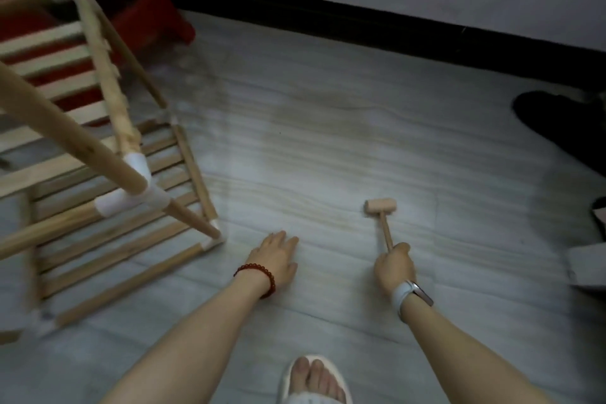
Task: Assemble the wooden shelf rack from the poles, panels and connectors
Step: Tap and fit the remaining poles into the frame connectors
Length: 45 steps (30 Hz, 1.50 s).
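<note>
Overhead, head view: your right hand [394,267] gripped the handle end of the mallet [382,218], fingers curled round it; the mallet head lay on or just over the floor [328,147], which one not resolvable. Your left hand [277,254] was flat, fingers straight and close together, holding nothing, over the floor just right of the rack [108,174]. Rack stood at left, blurred, poles joined by white connectors [131,187], slatted panels visible. Red stool [154,10] behind it.
</note>
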Available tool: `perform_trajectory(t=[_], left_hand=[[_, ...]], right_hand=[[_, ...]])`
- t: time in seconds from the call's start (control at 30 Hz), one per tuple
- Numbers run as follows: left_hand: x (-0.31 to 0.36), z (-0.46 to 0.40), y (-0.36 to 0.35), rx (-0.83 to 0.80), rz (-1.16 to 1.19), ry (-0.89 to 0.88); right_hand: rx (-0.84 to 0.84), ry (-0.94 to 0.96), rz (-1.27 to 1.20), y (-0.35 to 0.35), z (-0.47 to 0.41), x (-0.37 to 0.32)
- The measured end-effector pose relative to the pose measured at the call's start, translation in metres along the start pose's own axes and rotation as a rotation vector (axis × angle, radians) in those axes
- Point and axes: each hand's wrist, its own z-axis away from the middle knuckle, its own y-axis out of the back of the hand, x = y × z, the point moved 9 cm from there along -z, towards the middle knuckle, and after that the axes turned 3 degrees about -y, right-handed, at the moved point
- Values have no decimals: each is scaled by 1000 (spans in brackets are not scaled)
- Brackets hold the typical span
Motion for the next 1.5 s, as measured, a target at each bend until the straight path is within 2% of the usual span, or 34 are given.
perform_trajectory(t=[0.1,0.2,0.3,0.4,0.53,0.63,0.7,0.77,0.8,0.87,0.97,1.0,1.07,1.13,1.2,1.23,1.27,1.33,1.37,1.43,1.5], left_hand=[[9,22,44,117,133,5],[30,63,107,289,125,-74],[56,139,190,568,-51,-148],[77,237,265,882,-224,-209],[96,379,330,1331,-389,-366],[72,445,368,1527,-439,-232],[36,462,389,1465,-389,19],[-13,453,394,1274,-274,255],[-30,444,389,1196,-218,320],[-50,437,378,1191,-206,380],[-51,445,381,1326,-231,396],[-51,447,383,1343,-246,388],[-50,450,384,1359,-262,353],[-50,450,382,1388,-256,309],[-49,450,381,1398,-246,291],[-48,449,382,1388,-249,288],[-46,448,384,1373,-251,284],[-49,446,382,1350,-239,278],[-49,445,381,1351,-247,277],[-52,446,382,1366,-243,280],[-52,445,381,1372,-242,279]], right_hand=[[-39,111,-114,9,23,-34],[-14,401,-304,40,70,-86],[-15,737,-467,90,145,-146],[-71,993,-614,138,224,-200],[0,1267,-637,199,324,-256],[13,1375,-638,229,380,-295],[37,1442,-605,242,417,-315],[27,1469,-539,243,440,-334],[22,1440,-475,240,444,-344],[5,1336,-312,234,447,-365],[3,1251,-107,240,461,-392],[76,1257,-39,250,469,-403],[392,1326,74,281,498,-420],[671,1404,-67,309,525,-425],[772,1451,-307,312,534,-411],[789,1436,-236,294,527,-405],[769,1422,-43,265,518,-400],[635,1431,390,213,499,-399],[605,1457,451,214,501,-406],[582,1472,288,246,516,-432],[544,1475,-204,292,525,-440]])
